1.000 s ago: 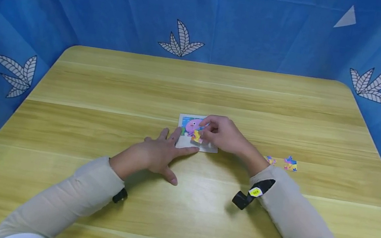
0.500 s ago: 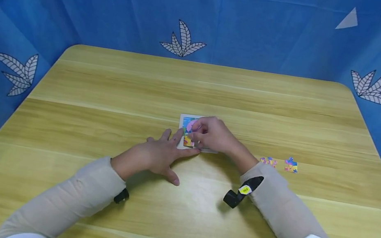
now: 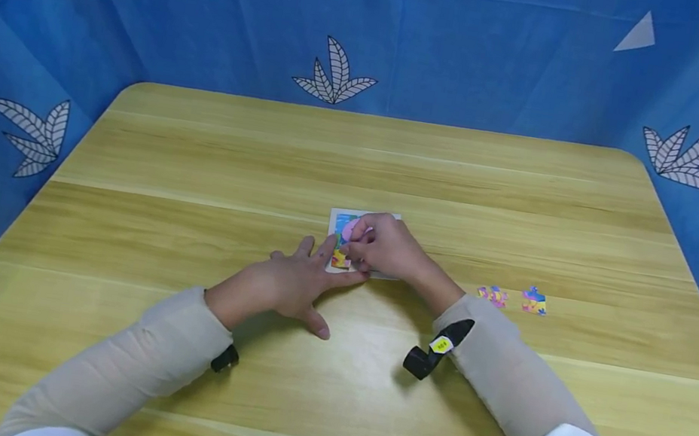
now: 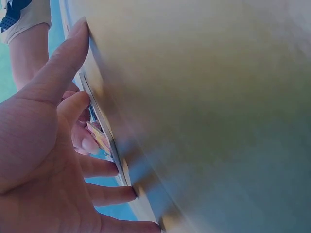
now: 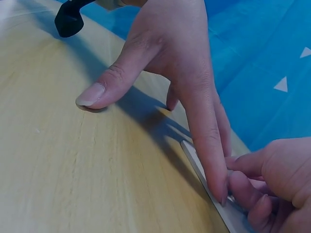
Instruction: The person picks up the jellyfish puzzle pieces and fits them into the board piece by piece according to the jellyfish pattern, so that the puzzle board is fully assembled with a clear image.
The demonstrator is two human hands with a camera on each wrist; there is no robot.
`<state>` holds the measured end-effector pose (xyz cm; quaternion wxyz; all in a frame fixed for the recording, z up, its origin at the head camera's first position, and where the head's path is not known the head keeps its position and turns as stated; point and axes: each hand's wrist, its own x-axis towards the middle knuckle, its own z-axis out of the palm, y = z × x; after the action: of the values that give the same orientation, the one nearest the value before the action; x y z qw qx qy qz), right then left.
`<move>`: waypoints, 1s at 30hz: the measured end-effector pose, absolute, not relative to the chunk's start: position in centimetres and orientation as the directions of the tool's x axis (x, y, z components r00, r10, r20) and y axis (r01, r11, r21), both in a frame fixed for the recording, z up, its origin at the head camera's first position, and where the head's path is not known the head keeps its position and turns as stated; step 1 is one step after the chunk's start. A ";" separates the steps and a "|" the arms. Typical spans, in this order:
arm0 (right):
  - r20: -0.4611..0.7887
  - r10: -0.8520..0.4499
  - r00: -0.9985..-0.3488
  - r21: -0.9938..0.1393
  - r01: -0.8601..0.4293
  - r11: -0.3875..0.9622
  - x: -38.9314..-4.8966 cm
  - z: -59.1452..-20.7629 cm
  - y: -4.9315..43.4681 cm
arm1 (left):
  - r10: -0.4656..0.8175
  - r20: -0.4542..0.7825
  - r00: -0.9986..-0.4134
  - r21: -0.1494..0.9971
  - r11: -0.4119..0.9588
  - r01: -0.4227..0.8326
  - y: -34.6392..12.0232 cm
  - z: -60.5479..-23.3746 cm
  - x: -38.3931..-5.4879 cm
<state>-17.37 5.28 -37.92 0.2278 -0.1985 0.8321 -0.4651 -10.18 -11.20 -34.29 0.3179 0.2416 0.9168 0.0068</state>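
A small jigsaw board with a white border lies mid-table, showing a blue and pink cartoon picture. My left hand is spread at its lower left, fingertips on the board's edge and thumb out over the tabletop. My right hand reaches over the board from the right and pinches a yellow and pink puzzle piece at the lower left of the picture. In the left wrist view that puzzle piece stands tilted against the board. My right hand hides the board's right part.
Loose puzzle pieces lie on the wooden table to the right: a small pink and yellow cluster beside my right forearm, and a blue and yellow piece further out. A blue curtain surrounds the table's far and side edges.
My right hand has moved slightly left and down with the yellow puzzle piece, which went from mid-board to the lower left. The left hand has stayed in place.
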 end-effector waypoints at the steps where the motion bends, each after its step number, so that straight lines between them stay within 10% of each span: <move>1: -0.198 -0.537 -0.820 -0.863 -0.114 0.491 -17.4 -37.9 5.2 | 0.448 -0.580 -0.680 0.169 0.883 0.438 -11.2 -34.3 -10.2; 30: -0.287 -0.463 -0.839 -0.665 -0.174 0.727 -18.2 -37.3 4.4 | 0.460 -0.576 -0.676 0.175 0.877 0.448 -11.4 -34.4 -10.3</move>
<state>-18.24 4.43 -37.35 0.2226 -0.1766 0.9021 -0.3248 -10.31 -11.41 -34.43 0.3170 0.2478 0.9154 0.0097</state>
